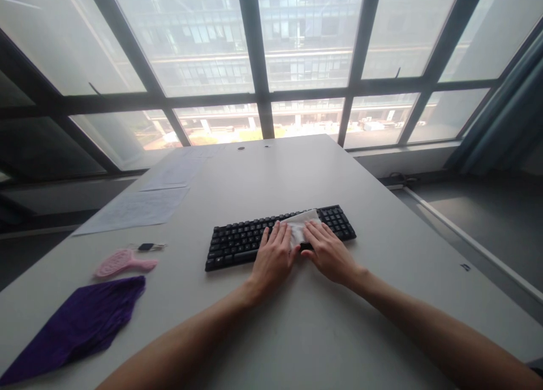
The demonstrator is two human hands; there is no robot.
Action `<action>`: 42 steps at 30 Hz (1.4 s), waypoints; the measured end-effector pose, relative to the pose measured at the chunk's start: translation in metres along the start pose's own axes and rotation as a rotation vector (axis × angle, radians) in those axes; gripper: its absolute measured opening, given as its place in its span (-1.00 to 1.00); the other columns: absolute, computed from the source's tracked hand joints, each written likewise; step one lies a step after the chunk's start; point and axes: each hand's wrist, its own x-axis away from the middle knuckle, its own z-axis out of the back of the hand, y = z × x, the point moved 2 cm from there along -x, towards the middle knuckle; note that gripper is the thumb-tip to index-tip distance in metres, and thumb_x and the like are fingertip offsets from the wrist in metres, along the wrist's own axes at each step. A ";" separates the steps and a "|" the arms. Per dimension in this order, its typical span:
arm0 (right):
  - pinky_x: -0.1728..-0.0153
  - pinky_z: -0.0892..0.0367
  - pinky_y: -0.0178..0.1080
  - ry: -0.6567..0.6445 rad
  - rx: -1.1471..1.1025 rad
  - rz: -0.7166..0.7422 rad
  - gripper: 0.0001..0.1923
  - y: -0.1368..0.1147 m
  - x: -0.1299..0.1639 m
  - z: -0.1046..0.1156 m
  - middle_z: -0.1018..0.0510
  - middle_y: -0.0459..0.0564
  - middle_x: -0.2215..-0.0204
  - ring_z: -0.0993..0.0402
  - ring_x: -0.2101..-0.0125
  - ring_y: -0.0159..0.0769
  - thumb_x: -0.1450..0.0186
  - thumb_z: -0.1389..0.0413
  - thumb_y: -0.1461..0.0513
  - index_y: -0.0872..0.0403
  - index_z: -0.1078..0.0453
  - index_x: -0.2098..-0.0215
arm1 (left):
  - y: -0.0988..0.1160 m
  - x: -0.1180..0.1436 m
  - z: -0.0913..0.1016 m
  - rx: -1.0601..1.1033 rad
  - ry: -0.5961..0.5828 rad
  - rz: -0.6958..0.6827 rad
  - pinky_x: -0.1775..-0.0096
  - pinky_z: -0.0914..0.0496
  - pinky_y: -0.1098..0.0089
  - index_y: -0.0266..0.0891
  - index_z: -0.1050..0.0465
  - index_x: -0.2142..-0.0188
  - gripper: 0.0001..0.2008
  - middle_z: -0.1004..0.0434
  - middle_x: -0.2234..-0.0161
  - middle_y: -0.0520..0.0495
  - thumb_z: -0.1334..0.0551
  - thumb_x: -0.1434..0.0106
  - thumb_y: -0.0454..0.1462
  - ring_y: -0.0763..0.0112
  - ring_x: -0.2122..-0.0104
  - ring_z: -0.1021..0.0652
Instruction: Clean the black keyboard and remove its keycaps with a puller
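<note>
Both hands lie flat, fingers released, on a white cloth (pixel 302 226) over the right part of the black keyboard (pixel 241 243) on the table (pixel 382 299): left hand (pixel 274 257), right hand (pixel 328 254)

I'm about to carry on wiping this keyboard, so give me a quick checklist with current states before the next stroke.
1. White wipe lies on the black keyboard: ok.
2. Left hand flat on the keys beside the wipe: ok.
3. Right hand touching the wipe's right edge: ok.
4. Keyboard fully on the table: ok.
5. Pink hairbrush and purple cloth well away from the hands: ok.
6. Wipe damp or dry: cannot tell.
</note>
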 end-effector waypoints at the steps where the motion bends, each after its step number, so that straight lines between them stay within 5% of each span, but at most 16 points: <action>1: -0.32 -0.06 0.08 -0.009 0.014 -0.017 -0.36 0.000 -0.001 -0.001 -0.26 0.30 -0.32 -0.10 -0.35 0.01 -0.47 0.04 -0.01 0.24 -0.21 -0.34 | 0.000 -0.001 0.000 -0.006 -0.001 0.007 -0.30 -0.14 -0.10 -0.35 -0.24 -0.30 -0.45 -0.24 -0.31 -0.38 -0.04 -0.46 -0.08 -0.05 -0.34 -0.22; 5: -0.35 0.03 0.07 -0.008 0.067 -0.102 -0.37 0.007 -0.006 -0.001 -0.26 0.32 -0.32 -0.07 -0.36 0.01 -0.50 0.12 -0.01 0.30 -0.25 -0.31 | 0.004 -0.004 0.002 0.006 -0.026 -0.031 -0.32 -0.12 -0.04 -0.44 -0.23 -0.29 -0.45 -0.16 -0.34 -0.43 0.00 -0.48 -0.10 0.00 -0.37 -0.17; 13: -0.34 0.04 0.11 0.036 0.102 -0.241 -0.35 0.021 -0.010 0.004 -0.35 0.35 -0.26 -0.15 -0.33 0.05 -0.51 0.19 -0.02 0.33 -0.33 -0.25 | 0.011 -0.021 0.002 0.067 -0.097 -0.052 -0.30 -0.14 -0.05 -0.28 -0.25 -0.29 -0.53 -0.19 -0.35 -0.33 0.01 -0.49 -0.15 0.02 -0.36 -0.20; 21: -0.35 0.05 0.07 -0.032 0.054 -0.141 -0.28 0.036 -0.023 -0.002 -0.25 0.31 -0.32 -0.07 -0.37 -0.01 -0.51 0.27 -0.07 0.29 -0.24 -0.32 | 0.025 -0.061 -0.020 0.047 -0.169 -0.078 -0.31 -0.12 -0.02 -0.39 -0.19 -0.33 -0.49 -0.19 -0.35 -0.34 0.04 -0.48 -0.20 -0.02 -0.35 -0.21; 42: -0.39 0.22 0.10 -0.119 0.060 -0.064 -0.26 0.043 -0.014 0.006 -0.18 0.28 -0.35 -0.03 -0.38 -0.03 -0.51 0.28 -0.08 0.28 -0.16 -0.37 | 0.029 -0.055 -0.029 -0.088 -0.222 -0.135 -0.34 -0.03 0.01 -0.56 -0.10 -0.35 -0.32 -0.08 -0.36 -0.49 0.00 -0.44 -0.06 -0.06 -0.38 -0.11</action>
